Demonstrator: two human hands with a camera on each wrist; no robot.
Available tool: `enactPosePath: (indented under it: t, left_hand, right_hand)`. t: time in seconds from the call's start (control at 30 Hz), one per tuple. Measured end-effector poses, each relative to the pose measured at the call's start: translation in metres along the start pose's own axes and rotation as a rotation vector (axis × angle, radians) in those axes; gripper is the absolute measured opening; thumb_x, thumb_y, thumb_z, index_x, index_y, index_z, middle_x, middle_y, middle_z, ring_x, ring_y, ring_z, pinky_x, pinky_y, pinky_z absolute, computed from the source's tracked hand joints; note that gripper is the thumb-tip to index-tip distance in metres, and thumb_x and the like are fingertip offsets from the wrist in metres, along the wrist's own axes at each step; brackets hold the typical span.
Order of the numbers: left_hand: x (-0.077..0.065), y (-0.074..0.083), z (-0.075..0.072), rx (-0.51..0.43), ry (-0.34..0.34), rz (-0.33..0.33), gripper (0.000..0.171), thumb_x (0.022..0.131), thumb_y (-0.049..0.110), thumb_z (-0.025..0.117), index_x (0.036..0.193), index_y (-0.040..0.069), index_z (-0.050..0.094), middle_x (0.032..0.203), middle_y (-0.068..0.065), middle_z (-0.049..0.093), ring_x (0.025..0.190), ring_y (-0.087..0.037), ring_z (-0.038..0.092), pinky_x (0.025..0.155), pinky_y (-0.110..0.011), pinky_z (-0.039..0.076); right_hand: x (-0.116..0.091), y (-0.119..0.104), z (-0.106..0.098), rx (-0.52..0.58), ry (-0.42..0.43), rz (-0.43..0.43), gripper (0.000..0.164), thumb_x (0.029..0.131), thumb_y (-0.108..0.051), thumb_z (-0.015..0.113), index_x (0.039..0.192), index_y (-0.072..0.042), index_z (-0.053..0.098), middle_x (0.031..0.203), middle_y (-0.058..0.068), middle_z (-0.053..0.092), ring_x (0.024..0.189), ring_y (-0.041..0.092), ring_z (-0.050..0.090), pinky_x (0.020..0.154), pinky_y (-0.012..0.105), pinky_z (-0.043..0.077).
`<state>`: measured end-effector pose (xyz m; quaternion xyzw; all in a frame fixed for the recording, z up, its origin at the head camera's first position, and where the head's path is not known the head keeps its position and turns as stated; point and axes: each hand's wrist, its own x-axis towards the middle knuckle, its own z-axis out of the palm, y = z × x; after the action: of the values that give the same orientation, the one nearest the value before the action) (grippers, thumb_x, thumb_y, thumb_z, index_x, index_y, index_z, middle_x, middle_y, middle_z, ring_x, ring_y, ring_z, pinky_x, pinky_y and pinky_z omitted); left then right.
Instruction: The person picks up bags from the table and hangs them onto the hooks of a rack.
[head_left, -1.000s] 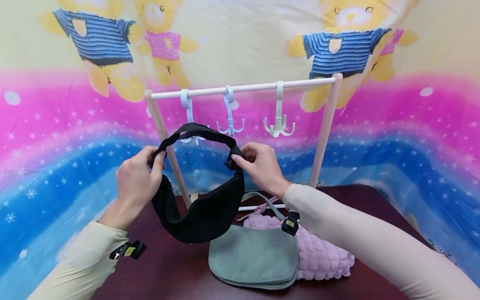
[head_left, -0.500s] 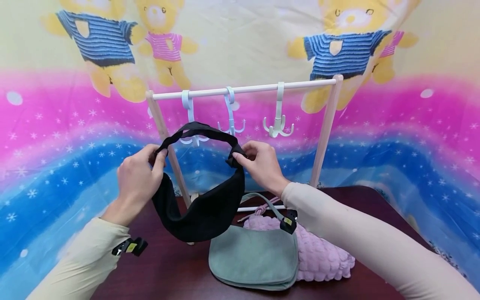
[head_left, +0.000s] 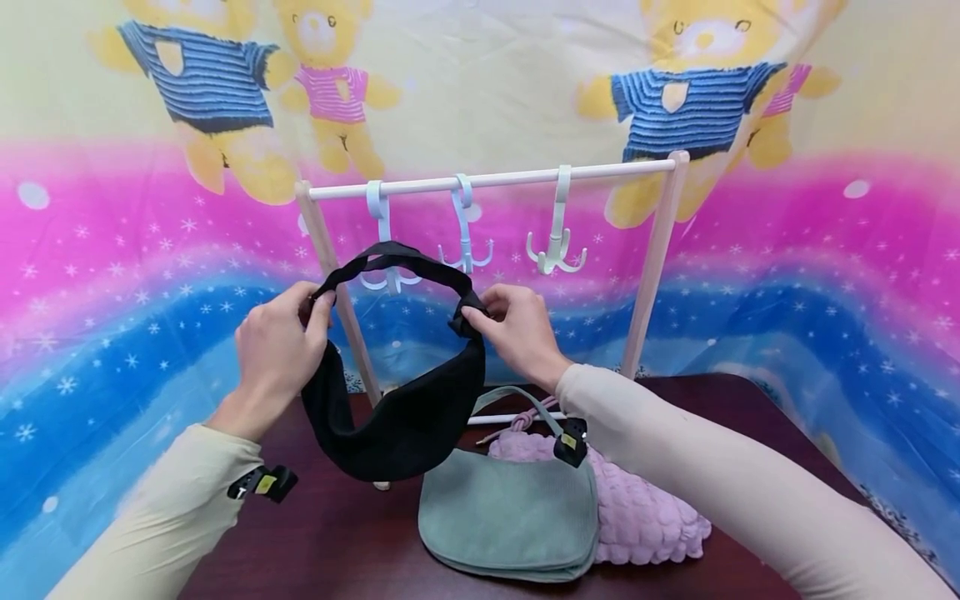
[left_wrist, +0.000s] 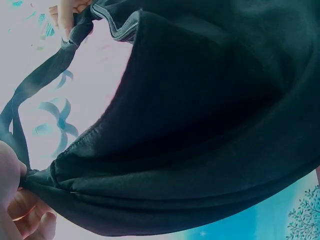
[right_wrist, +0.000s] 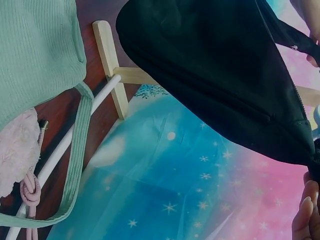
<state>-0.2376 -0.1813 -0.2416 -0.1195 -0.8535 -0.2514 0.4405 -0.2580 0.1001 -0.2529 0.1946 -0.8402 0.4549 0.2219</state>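
Observation:
A black cloth shoulder bag (head_left: 405, 425) with a zip hangs in the air in front of the rack, its strap (head_left: 401, 257) arched upward. My left hand (head_left: 277, 350) pinches the strap's left end between thumb and fingers. On the other side my right hand (head_left: 521, 329) grips the knotted right end of the strap. In the left wrist view the bag (left_wrist: 210, 115) fills most of the picture, with the strap knot near the top. The right wrist view shows the bag's underside (right_wrist: 210, 75) and only the fingertips of my right hand (right_wrist: 307, 210).
Behind the bag stands a wooden rack (head_left: 648, 267) with two blue hooks (head_left: 465, 242) and a pale green hook (head_left: 557, 233) on its top bar. A green bag (head_left: 510, 517) and a pink puffy bag (head_left: 648, 508) lie on the dark table (head_left: 300, 550).
The black bag and both hands have stayed almost in place, with a very slight upward shift. The whole scene has drifted a little to the right. Both grips are the same.

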Motion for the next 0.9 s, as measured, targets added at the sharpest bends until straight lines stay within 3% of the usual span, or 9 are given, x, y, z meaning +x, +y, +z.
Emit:
enactPosePath:
  t: [0.9]
  left_hand:
    - [0.0003,-0.0029,0.0030,0.060,-0.062,-0.007,0.026,0.104,0.027,0.057,0.094,0.007,0.070,0.064,-0.010,0.062,0.053,-0.024,0.051,0.051,-0.035,0.030]
  right_hand:
    - [0.0023,0.0071,0.0062,-0.081,-0.057,0.041,0.022,0.096,-0.026,0.071,0.103,-0.006,0.074,0.098,0.010,0.079,0.093,0.021,0.074,0.086,0.040,0.056]
